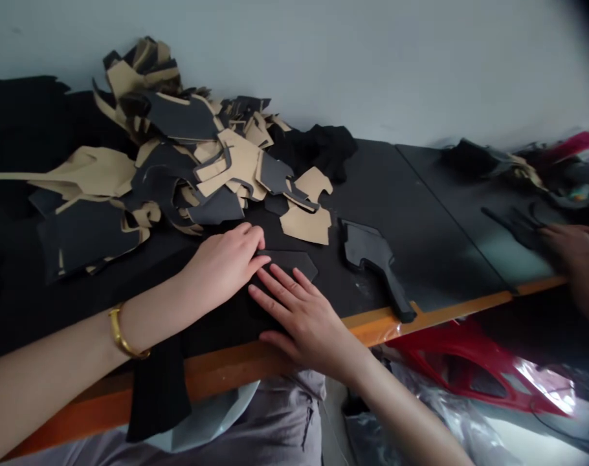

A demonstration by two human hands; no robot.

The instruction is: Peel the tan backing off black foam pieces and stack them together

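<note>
A flat black cut piece (292,260) with a pointed right end lies on the black tabletop in front of me. My left hand (229,262), with a gold bangle at its wrist, has its fingers curled in and its thumb pinched at the piece's left end. My right hand (301,317) rests palm down with fingers spread, its fingertips at the piece's near edge. Under my left forearm a strip of black fabric (158,395) hangs over the table's front edge. How much of the black piece lies beneath my hands is hidden.
A heap of black and tan cut pieces (182,155) fills the back left. Stacked black pieces (369,249) lie right of my hands, reaching the orange table edge (469,303). Another person's hand (573,249) works at far right. A red plastic item (459,366) sits below the table.
</note>
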